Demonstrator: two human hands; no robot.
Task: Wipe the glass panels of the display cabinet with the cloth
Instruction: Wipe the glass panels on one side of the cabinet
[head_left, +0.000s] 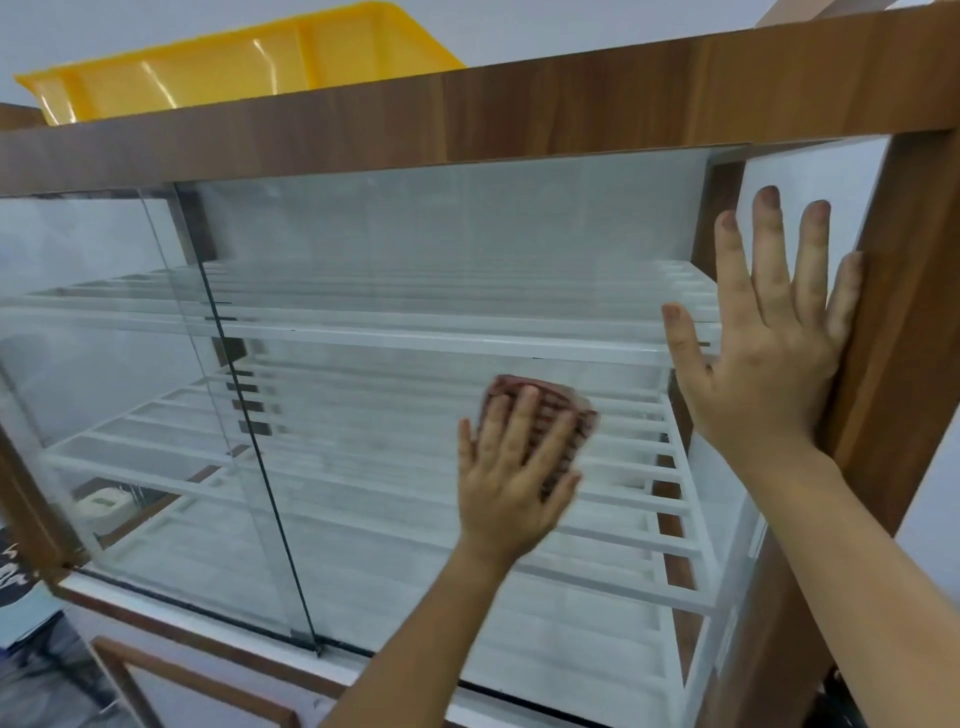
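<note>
**A:** What can't you make out from where you stand?

**B:** Most of the cloth (545, 415). Your left hand (511, 467) lies flat over it with the fingers straight and spread, pressing it against the right-hand glass panel (415, 291) of the display cabinet (571, 104). Only a reddish striped edge shows past your fingertips, and it is blurred. Your left forearm covers part of the cabinet's bottom edge.

**A:** And my right hand?

**B:** Your right hand (769, 353) is open, fingers straight and spread, palm laid on the glass at the panel's right edge, the little finger against the wooden side post (904, 312). It holds nothing. It hides the right end of the upper slatted shelf (415, 338).

**A:** What else is around?

**B:** A second glass panel (93, 338) sits to the left, and its edge overlaps the one you are wiping. Behind the glass are white slatted shelves, the lower shelf (363, 467) partly hazed by smears and reflections. A pale object (104, 506) lies near the lower left corner inside; I cannot tell what it is. On the cabinet's top stands a yellow plastic tray (234, 62), its base hidden by the wooden top rail. At the lower left corner of the view, something dark (21, 577) is cut off by the edge.
</note>
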